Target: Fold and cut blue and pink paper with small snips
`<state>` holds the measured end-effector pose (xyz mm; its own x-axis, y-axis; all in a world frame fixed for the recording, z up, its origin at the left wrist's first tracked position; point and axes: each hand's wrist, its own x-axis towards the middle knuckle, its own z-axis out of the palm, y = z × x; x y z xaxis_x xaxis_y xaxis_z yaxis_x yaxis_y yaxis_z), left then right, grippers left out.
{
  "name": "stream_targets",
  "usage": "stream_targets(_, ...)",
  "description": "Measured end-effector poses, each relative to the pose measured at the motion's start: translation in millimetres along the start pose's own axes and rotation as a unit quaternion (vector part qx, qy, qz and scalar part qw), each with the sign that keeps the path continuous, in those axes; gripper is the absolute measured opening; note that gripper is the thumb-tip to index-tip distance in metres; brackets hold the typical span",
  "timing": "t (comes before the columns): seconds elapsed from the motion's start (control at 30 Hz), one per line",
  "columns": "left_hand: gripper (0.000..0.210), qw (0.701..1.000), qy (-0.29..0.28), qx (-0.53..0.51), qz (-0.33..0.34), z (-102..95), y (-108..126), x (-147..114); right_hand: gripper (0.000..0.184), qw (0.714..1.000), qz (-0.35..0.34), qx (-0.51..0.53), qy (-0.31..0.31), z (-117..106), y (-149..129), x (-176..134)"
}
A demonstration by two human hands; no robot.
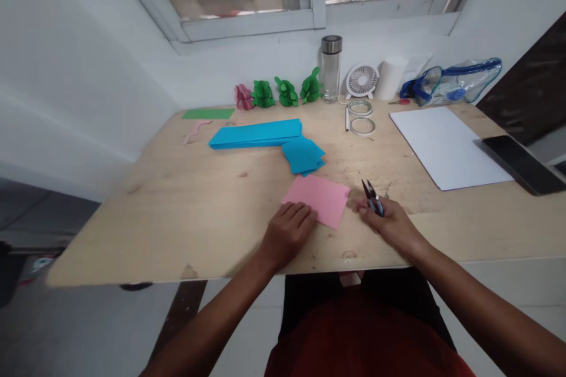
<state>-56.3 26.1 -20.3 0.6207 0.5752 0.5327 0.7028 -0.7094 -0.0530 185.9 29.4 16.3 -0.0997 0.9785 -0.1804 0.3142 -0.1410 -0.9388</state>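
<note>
My left hand (289, 234) has its curled fingers over the lower left part of a square sheet of pink paper (325, 197), gripping it against the table; the thumb is hidden. In my right hand (395, 225) is a small pair of thread snips (372, 197), blades pointing up and away with the tips apart. The snips are just right of the pink paper, not touching it. Beyond the pink paper lie a small stack of blue paper pieces (303, 154) and some long folded blue strips (256, 133).
Along the wall stand green paper shapes (288, 92), a pink one (243, 97), a glass bottle (331, 69), a small fan (362, 80) and a clear pouch (460, 83). Tape rolls (362, 126), white paper (448, 147) and a phone (524, 164) lie to the right.
</note>
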Motion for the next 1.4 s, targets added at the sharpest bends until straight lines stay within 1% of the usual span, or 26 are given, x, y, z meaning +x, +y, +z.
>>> stream_targets(0.03, 0.013, 1.0, -0.004, -0.006, -0.009, 0.3, 1.4, -0.6, 0.019, 0.996, -0.061, -0.068, 0.002, -2.8, 2.3, 8.1)
stream_targets(0.07, 0.014, 1.0, -0.009, -0.012, -0.019, 0.5, 2.9, -1.1, 0.018, 0.985, -0.118, -0.128, -0.002, -5.7, 4.7, 16.3)
stream_targets(0.13, 0.017, 0.999, -0.018, -0.024, -0.04, 0.4, 6.2, -1.9, 0.024, 0.949, -0.223, -0.218, -0.033, -10.7, 9.8, 31.9)
stream_targets(0.2, 0.019, 0.998, -0.021, -0.034, -0.058, 0.0, 9.2, -2.9, 0.034, 0.909, -0.294, -0.289, -0.064, -14.2, 13.9, 44.8)
stream_targets(0.27, 0.02, 0.997, -0.017, -0.043, -0.07, -0.3, 11.3, -4.1, 0.038, 0.874, -0.333, -0.344, -0.09, -16.4, 15.5, 54.5)
stream_targets(0.37, 0.02, 0.996, -0.008, -0.048, -0.08, -0.3, 12.6, -5.3, 0.038, 0.834, -0.37, -0.391, -0.122, -18.4, 13.2, 64.9)
stream_targets(0.47, 0.02, 0.995, -0.003, -0.053, -0.088, -0.1, 12.5, -5.7, 0.04, 0.805, -0.405, -0.408, -0.146, -20.1, 10.1, 73.2)
stream_targets(0.53, 0.021, 0.994, -0.001, -0.055, -0.095, 0.0, 12.3, -6.0, 0.04, 0.793, -0.423, -0.409, -0.157, -20.8, 9.8, 77.5)
stream_targets(0.67, 0.022, 0.992, 0.004, -0.056, -0.109, 0.7, 13.2, -7.8, 0.033, 0.78, -0.454, -0.402, -0.153, -19.7, 12.2, 79.9)
stream_targets(0.77, 0.023, 0.991, 0.004, -0.058, -0.122, 1.6, 14.3, -8.9, 0.031, 0.777, -0.468, -0.393, -0.15, -19.2, 13.8, 77.7)
stream_targets(0.9, 0.024, 0.99, 0.0, -0.066, -0.128, 2.5, 14.1, -9.5, 0.035, 0.783, -0.455, -0.392, -0.161, -22.9, 14.5, 76.3)
stream_targets(1.03, 0.023, 0.989, 0.005, -0.072, -0.131, 3.3, 13.0, -10.3, 0.035, 0.776, -0.45, -0.404, -0.179, -26.3, 13.1, 81.0)
stream_targets(1.23, 0.021, 0.988, 0.009, -0.075, -0.135, 4.6, 12.8, -9.9, 0.034, 0.778, -0.442, -0.401, -0.199, -23.3, 9.7, 91.6)
stream_targets(1.33, 0.022, 0.986, 0.011, -0.085, -0.14, 1.2, 14.5, -10.6, 0.035, 0.777, -0.455, -0.386, -0.198, -21.9, 3.7, 87.2)
stream_targets(1.4, 0.027, 0.985, 0.012, -0.096, -0.143, -4.2, 18.0, -12.9, 0.034, 0.776, -0.463, -0.38, -0.198, -21.3, -2.8, 76.5)
